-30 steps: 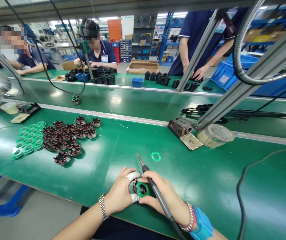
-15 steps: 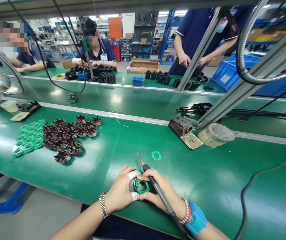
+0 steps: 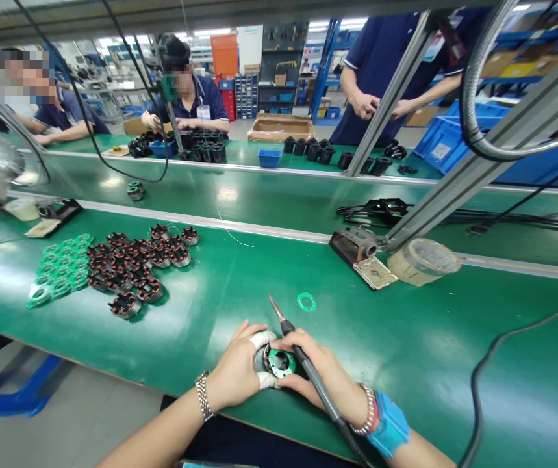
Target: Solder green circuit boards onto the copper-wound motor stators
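My left hand [image 3: 240, 367], with white covers on its fingers, is wrapped round the side of a motor stator near the table's front edge. A green ring board [image 3: 281, 363] lies on top of the stator, its round hole facing up. My right hand [image 3: 325, 370] touches the board's right side with thumb and fingertips and also holds a soldering iron [image 3: 310, 369], whose tip points away to the upper left. Beyond the hands lies a loose green ring board [image 3: 306, 301] on the green table [image 3: 240, 286].
Copper-wound stators [image 3: 135, 263] and a stack of green boards [image 3: 62, 263] lie at the left. At the right are an iron stand [image 3: 354, 244], a round tub [image 3: 423, 261] and a cable [image 3: 478, 383]. Several people work across the table.
The green board on the stator has shifted slightly right and turned a little between my hands. Both hands keep nearly the same grip.
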`<move>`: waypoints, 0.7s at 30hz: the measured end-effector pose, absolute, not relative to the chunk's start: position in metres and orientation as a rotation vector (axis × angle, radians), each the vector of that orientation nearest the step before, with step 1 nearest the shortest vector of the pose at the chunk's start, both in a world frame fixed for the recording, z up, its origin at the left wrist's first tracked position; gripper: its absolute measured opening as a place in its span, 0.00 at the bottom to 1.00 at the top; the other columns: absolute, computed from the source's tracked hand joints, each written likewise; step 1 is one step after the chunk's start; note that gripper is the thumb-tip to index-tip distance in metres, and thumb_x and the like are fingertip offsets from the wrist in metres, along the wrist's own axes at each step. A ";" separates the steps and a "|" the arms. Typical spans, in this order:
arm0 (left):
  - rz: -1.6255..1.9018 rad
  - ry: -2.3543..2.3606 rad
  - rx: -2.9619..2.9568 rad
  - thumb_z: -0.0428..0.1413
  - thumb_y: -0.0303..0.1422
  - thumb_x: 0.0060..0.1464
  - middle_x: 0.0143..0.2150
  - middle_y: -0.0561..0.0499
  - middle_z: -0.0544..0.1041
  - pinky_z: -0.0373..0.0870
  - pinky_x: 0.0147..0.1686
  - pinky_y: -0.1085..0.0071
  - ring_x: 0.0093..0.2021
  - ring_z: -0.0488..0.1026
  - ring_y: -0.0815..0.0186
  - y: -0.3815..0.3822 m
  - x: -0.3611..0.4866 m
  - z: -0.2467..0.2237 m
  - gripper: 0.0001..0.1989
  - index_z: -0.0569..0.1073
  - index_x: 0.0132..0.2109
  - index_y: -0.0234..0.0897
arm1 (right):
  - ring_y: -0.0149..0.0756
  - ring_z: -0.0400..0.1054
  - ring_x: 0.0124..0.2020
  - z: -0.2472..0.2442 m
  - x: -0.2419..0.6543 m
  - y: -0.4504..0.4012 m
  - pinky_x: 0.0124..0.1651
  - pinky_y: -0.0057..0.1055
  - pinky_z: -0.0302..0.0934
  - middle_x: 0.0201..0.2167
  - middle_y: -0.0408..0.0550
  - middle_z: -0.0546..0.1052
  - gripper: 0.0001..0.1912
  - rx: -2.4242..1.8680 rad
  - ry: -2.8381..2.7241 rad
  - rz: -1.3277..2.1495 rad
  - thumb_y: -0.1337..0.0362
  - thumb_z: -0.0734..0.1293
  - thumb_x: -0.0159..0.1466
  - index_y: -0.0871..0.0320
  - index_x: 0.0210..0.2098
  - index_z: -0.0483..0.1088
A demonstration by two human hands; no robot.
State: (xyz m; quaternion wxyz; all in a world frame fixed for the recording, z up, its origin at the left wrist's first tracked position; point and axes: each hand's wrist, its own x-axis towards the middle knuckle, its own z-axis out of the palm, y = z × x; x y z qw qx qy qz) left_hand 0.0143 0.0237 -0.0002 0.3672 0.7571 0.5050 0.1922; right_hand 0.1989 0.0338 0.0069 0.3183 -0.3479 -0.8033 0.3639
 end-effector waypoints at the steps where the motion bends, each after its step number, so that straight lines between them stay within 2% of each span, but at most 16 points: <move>1: 0.496 1.294 1.945 0.62 0.39 0.40 0.52 0.42 0.70 0.45 0.60 0.48 0.58 0.60 0.54 0.024 0.014 -0.001 0.28 0.68 0.50 0.39 | 0.34 0.70 0.35 0.007 0.199 0.033 0.39 0.29 0.66 0.35 0.48 0.71 0.17 -0.901 -2.128 0.939 0.59 0.67 0.57 0.55 0.44 0.63; 4: 0.510 1.305 1.950 0.61 0.39 0.41 0.52 0.42 0.70 0.45 0.60 0.47 0.58 0.60 0.54 0.023 0.014 -0.003 0.27 0.68 0.51 0.39 | 0.34 0.70 0.34 0.004 0.197 0.030 0.38 0.29 0.66 0.35 0.48 0.71 0.16 -0.882 -2.117 0.872 0.60 0.66 0.58 0.55 0.44 0.62; 9: 0.543 1.306 1.981 0.61 0.38 0.41 0.52 0.43 0.71 0.47 0.59 0.48 0.57 0.61 0.54 0.022 0.015 -0.006 0.27 0.67 0.51 0.39 | 0.37 0.70 0.39 -0.002 0.191 0.024 0.41 0.32 0.66 0.39 0.49 0.72 0.15 -0.917 -2.012 0.786 0.62 0.65 0.59 0.53 0.44 0.59; 18: 0.516 1.317 2.014 0.60 0.40 0.43 0.51 0.43 0.71 0.47 0.60 0.49 0.57 0.61 0.55 0.021 0.015 -0.009 0.26 0.66 0.51 0.38 | 0.37 0.70 0.38 -0.005 0.189 0.025 0.40 0.31 0.67 0.39 0.50 0.73 0.17 -0.898 -2.038 0.737 0.65 0.65 0.58 0.53 0.45 0.59; 21: 0.524 1.303 2.016 0.63 0.44 0.36 0.53 0.41 0.70 0.46 0.60 0.48 0.57 0.61 0.53 0.020 0.014 -0.009 0.36 0.63 0.54 0.38 | 0.38 0.70 0.42 -0.001 0.192 0.027 0.44 0.32 0.66 0.42 0.52 0.73 0.19 -0.894 -2.057 0.739 0.64 0.66 0.57 0.53 0.47 0.58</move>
